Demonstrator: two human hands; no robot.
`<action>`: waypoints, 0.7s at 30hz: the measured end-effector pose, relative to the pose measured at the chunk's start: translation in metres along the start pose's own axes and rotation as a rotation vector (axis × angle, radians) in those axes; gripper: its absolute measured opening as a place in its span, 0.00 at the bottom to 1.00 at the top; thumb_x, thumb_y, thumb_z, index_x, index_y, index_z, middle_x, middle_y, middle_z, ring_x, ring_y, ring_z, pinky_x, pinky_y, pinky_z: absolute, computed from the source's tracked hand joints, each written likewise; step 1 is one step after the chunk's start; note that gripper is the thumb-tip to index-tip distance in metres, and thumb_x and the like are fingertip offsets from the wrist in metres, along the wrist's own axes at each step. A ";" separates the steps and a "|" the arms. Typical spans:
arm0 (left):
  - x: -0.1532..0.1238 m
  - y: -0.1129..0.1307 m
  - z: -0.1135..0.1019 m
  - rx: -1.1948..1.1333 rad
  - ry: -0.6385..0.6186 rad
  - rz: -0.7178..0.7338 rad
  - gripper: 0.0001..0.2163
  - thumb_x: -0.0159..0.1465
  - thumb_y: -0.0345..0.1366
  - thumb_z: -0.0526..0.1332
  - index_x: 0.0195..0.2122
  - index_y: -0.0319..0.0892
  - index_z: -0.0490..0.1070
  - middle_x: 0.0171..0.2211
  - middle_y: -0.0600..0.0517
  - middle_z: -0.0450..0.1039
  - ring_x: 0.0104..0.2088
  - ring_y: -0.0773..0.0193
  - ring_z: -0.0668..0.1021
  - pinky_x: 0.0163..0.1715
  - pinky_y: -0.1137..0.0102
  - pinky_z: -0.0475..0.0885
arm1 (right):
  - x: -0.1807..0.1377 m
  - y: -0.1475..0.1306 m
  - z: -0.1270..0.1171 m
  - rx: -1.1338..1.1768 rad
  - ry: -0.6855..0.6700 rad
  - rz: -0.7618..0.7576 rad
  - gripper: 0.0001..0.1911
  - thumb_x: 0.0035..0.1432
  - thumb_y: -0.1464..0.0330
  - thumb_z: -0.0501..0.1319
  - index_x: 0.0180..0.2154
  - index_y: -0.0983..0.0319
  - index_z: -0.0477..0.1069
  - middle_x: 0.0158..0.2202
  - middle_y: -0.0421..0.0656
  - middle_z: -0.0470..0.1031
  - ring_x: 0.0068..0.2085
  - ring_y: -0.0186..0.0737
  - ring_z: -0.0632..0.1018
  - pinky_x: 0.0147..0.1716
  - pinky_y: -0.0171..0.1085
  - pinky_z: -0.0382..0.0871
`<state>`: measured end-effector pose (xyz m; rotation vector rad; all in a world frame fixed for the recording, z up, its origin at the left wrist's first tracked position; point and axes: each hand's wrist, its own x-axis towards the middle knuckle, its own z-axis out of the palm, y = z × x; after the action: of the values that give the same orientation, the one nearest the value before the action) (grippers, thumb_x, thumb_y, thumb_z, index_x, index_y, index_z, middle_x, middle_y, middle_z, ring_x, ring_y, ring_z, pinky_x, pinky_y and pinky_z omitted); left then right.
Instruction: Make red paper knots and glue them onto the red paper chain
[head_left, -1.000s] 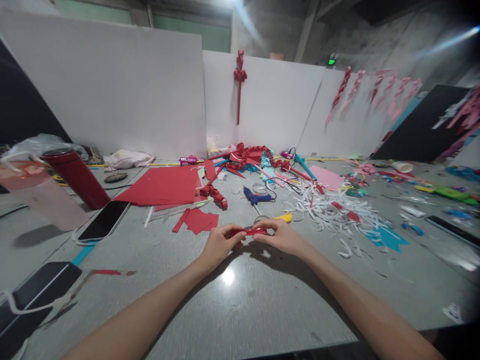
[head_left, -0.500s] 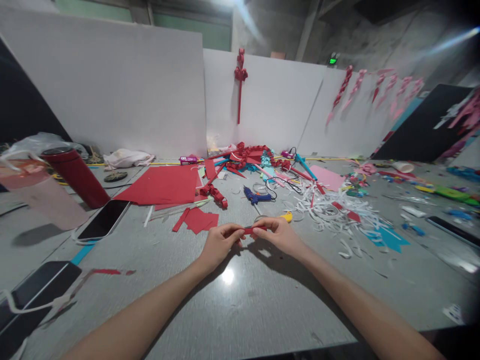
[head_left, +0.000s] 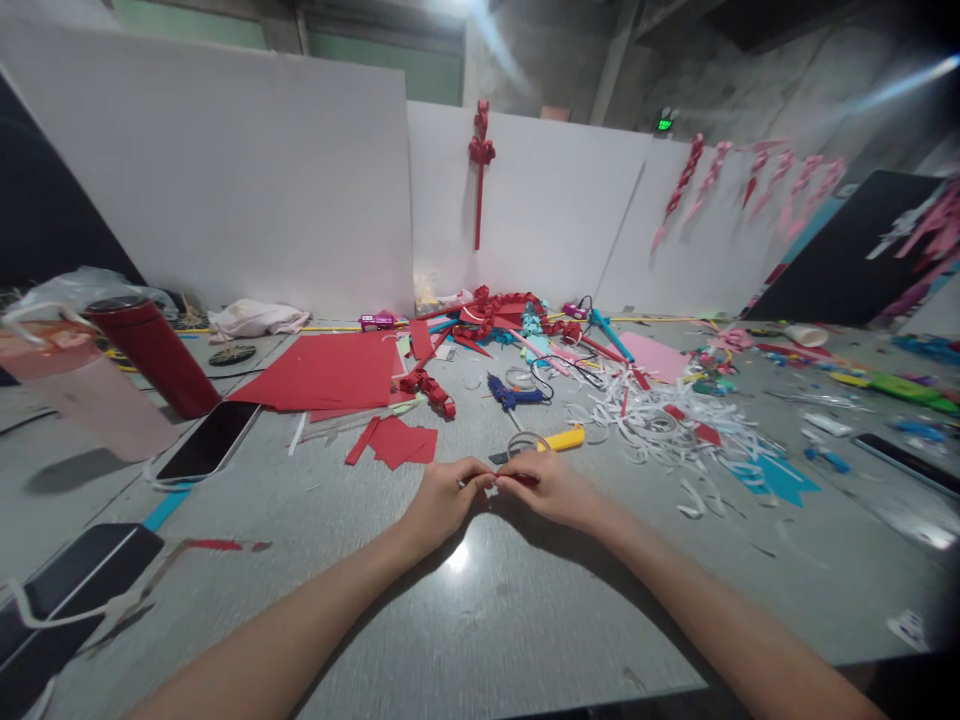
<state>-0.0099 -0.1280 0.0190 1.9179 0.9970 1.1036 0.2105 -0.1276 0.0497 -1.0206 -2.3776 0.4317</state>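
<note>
Over the middle of the table, my left hand (head_left: 442,503) and my right hand (head_left: 556,488) meet fingertip to fingertip, both in a pinch. Between them is a small strip of red paper (head_left: 528,480); the fingers cover most of it. Just beyond the right hand lies a yellow-handled utility knife (head_left: 562,439), next to a thin ring (head_left: 528,436). Farther back rests a blue glue gun (head_left: 517,391). Cut red paper pieces (head_left: 399,443) lie ahead of the left hand, near a curled red paper chain (head_left: 433,392).
Large red paper sheets (head_left: 322,370) lie at left, by a phone (head_left: 208,442), a red tumbler (head_left: 154,355) and a pink bottle (head_left: 97,395). White paper shreds (head_left: 660,425) are heaped at right. A white board (head_left: 225,180) stands behind, with a red paper ornament (head_left: 480,150) on it.
Both hands have come slightly nearer to me and closed tighter together, so less of the red paper strip shows. More of the utility knife and ring is uncovered.
</note>
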 end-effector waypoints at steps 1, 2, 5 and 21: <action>-0.001 -0.001 0.000 0.019 -0.009 0.018 0.09 0.70 0.37 0.62 0.36 0.42 0.81 0.28 0.52 0.81 0.29 0.65 0.81 0.33 0.72 0.71 | 0.000 0.001 0.003 -0.031 -0.011 -0.026 0.11 0.71 0.68 0.59 0.39 0.61 0.80 0.33 0.44 0.81 0.36 0.41 0.79 0.36 0.38 0.66; -0.002 -0.003 0.001 0.033 -0.018 0.030 0.09 0.71 0.36 0.61 0.36 0.42 0.80 0.28 0.52 0.81 0.28 0.65 0.81 0.32 0.73 0.70 | 0.000 0.002 0.006 -0.065 -0.016 -0.047 0.12 0.71 0.69 0.58 0.37 0.62 0.79 0.33 0.45 0.81 0.35 0.41 0.78 0.36 0.38 0.65; -0.002 -0.006 0.002 0.085 -0.076 0.069 0.10 0.73 0.33 0.57 0.40 0.41 0.79 0.27 0.52 0.80 0.27 0.67 0.78 0.30 0.74 0.68 | 0.001 0.008 0.012 -0.193 -0.001 -0.079 0.13 0.71 0.72 0.57 0.34 0.64 0.76 0.31 0.47 0.79 0.35 0.44 0.77 0.36 0.39 0.64; -0.001 -0.015 0.001 0.297 -0.113 0.206 0.09 0.74 0.31 0.54 0.43 0.42 0.74 0.36 0.48 0.80 0.36 0.61 0.80 0.37 0.70 0.69 | 0.003 0.004 0.011 -0.244 -0.046 -0.064 0.16 0.75 0.65 0.54 0.35 0.62 0.74 0.32 0.46 0.78 0.36 0.42 0.76 0.36 0.38 0.61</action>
<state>-0.0135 -0.1220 0.0052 2.3388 0.9594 0.9886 0.2047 -0.1233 0.0393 -1.0452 -2.5421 0.1455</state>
